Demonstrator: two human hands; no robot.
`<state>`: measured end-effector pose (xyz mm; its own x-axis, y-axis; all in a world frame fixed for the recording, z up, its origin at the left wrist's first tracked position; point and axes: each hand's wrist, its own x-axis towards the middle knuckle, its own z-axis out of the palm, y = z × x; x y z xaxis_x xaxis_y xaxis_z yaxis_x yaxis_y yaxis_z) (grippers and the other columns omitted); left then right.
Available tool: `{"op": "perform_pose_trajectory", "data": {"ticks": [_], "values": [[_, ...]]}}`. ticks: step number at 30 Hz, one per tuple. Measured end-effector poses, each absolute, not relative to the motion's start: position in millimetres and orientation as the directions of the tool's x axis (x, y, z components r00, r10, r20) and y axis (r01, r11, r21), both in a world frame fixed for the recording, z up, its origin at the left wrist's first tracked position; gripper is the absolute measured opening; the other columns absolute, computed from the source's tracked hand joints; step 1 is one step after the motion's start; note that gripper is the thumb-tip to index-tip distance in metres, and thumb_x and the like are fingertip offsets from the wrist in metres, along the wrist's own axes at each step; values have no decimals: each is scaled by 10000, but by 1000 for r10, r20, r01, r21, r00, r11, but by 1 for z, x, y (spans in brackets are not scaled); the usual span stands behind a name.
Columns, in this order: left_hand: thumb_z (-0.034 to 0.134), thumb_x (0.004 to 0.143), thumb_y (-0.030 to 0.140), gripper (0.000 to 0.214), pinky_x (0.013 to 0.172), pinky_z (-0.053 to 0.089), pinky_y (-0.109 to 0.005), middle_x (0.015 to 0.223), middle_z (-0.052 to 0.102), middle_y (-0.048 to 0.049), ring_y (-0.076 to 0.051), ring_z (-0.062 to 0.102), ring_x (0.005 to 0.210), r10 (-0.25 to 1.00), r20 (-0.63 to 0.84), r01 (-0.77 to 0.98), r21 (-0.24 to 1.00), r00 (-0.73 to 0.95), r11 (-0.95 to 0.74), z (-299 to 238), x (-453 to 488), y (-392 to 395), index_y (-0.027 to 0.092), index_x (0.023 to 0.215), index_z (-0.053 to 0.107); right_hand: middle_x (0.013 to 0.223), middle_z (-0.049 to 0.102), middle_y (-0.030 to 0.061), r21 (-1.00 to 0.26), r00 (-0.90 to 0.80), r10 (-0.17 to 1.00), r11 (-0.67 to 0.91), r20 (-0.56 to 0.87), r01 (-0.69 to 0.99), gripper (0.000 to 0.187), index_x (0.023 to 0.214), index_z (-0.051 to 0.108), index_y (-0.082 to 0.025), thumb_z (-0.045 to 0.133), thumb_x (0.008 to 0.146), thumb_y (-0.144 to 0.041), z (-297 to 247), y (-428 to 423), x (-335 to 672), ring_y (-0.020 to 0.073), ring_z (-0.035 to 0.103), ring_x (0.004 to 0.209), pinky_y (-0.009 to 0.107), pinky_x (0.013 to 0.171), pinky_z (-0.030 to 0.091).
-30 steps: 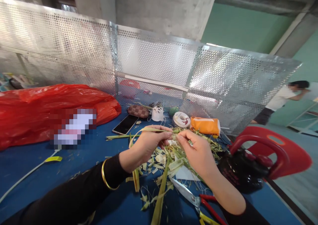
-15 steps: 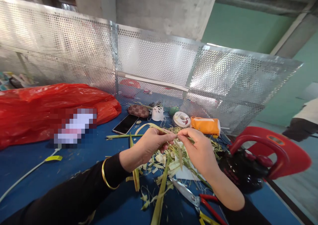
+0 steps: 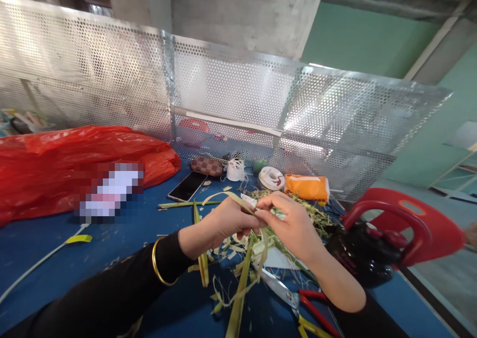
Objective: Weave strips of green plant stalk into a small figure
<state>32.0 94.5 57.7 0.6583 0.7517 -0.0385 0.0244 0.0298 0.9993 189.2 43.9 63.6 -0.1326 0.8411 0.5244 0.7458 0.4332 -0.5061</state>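
My left hand (image 3: 233, 220) is closed on a pale yellow-green plant strip (image 3: 235, 197) that arches out over its back. Fingers of my right hand (image 3: 288, 223) pinch at the same spot, touching the left fingertips; whatever lies between them is too small to make out. A thin end of strip hangs below the hands. Under them spreads a heap of plant shavings (image 3: 257, 248), with a long green stalk (image 3: 240, 293) running toward me. Shears (image 3: 283, 291) with red and yellow handles lie open beside my right forearm.
At the right stands a black kettle (image 3: 367, 258) with a red handle, before a red chair back (image 3: 425, 223). Behind the hands are a phone (image 3: 187, 186), a checkered case (image 3: 207, 166), a ribbon spool (image 3: 271, 178) and an orange packet (image 3: 307, 187). A red plastic bag (image 3: 55, 154) covers the left.
Both hands have dropped slightly and the right has shifted left, closer against the left. The strip's hanging end has swung. A person at the far right has mostly left the view.
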Motion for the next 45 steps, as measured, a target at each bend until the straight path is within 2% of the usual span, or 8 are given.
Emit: {"op": "perform_pose_trajectory", "data": {"ticks": [7,13,18,23,30,33,39,45], "values": [[614,579,136,113,401,309,-221,389,460,49,-84,401,377,710,-143,203,979,689,1,51,35,91,162,471,593,696,540,-31,-640,-71,910,340,408,688,108,698,553,-208,619,757,-145,59,43,180,133,509,632,255,600,410],[679,674,305,186,402,254,-223,491,536,31,-60,370,381,682,-105,95,994,724,52,53,35,92,148,575,661,628,484,-45,-831,40,949,252,312,496,118,723,512,-200,538,823,-257,60,44,183,121,460,571,236,523,372],[712,652,274,175,414,264,-219,467,548,28,-58,381,380,671,-125,89,992,731,88,54,34,92,149,539,665,606,470,-48,-806,95,920,279,380,523,156,669,492,-200,563,798,-255,61,42,182,117,436,559,242,536,362],[697,663,265,156,431,301,-210,495,587,17,-61,419,398,647,-102,96,994,756,44,57,31,93,153,555,689,592,458,-49,-775,127,894,292,429,560,178,645,476,-202,549,801,-248,59,40,179,114,430,542,241,528,350],[679,673,291,152,455,335,-204,643,687,-17,-88,536,486,627,-114,147,989,771,-1,56,30,94,150,675,738,602,497,-38,-785,140,898,279,418,553,168,663,518,-193,568,796,-282,58,40,177,119,452,555,235,532,370],[652,678,259,137,453,327,-201,619,671,0,-88,544,485,649,-79,134,990,757,-35,52,30,95,151,674,737,596,509,-36,-778,141,895,280,424,563,163,668,534,-193,576,797,-283,58,40,178,122,453,549,237,527,367],[634,687,236,138,468,330,-195,660,688,-5,-91,578,517,567,-117,146,989,816,-5,52,27,96,164,721,747,624,546,-22,-718,127,864,314,487,621,168,665,531,-200,576,806,-279,50,42,178,142,499,601,257,590,401],[667,694,273,156,455,276,-204,741,699,-33,-72,551,511,698,-112,98,993,707,60,58,26,99,145,745,740,707,622,3,-740,59,927,257,371,622,165,813,595,-201,540,850,-353,57,44,187,160,567,622,268,594,444]]}}
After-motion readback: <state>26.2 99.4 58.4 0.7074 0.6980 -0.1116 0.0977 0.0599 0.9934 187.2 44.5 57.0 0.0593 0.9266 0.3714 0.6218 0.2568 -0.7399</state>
